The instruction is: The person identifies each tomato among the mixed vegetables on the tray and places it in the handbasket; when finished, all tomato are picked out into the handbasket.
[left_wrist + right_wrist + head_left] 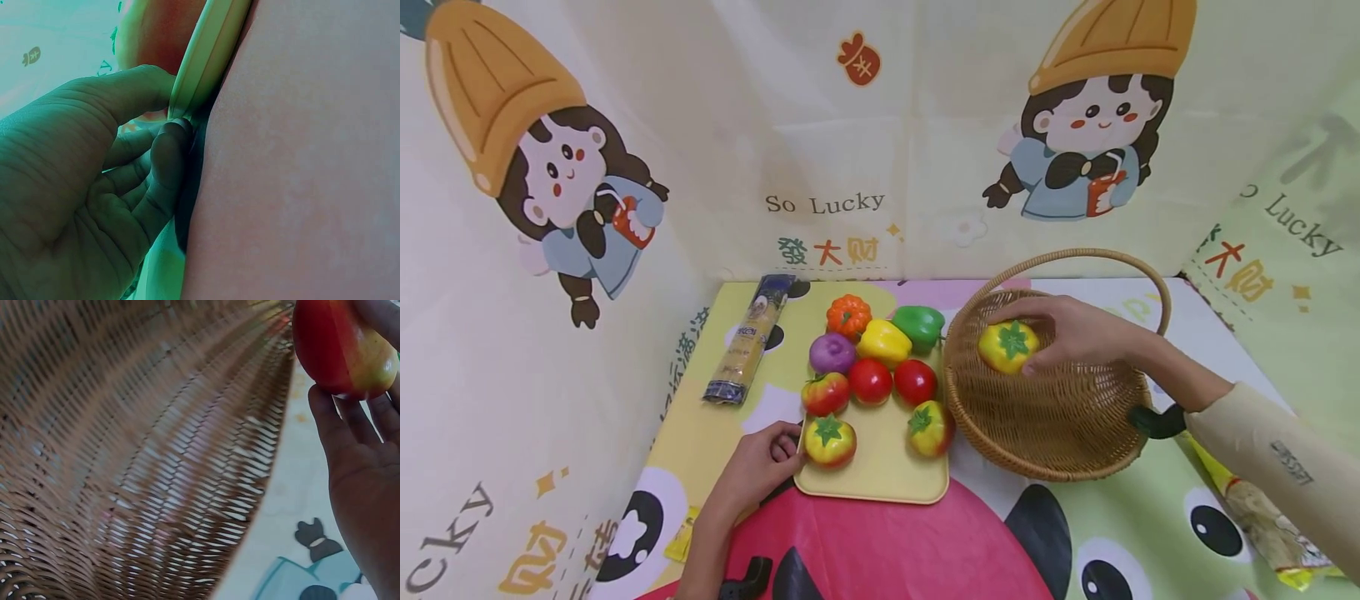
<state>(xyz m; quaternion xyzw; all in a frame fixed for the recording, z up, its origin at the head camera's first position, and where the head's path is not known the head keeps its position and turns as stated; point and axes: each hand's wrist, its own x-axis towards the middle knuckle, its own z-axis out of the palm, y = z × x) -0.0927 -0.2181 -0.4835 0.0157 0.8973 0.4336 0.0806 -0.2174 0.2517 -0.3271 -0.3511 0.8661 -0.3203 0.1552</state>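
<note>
Yellow-red tomato [1006, 347] is gripped in the curled right hand [1067, 330] over the wicker basket [1052, 425]; the left hand [758, 467] pinches the yellow tray's [880, 482] edge.

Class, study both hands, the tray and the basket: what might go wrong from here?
The right hand holds a round yellow-and-red fruit with green leaves at the brown wicker basket; it could slip and drop.
The left hand grips the pale-yellow rectangular tray by its edge; tugging might tilt it and roll the matching yellow-and-red fruit nearby.
</note>
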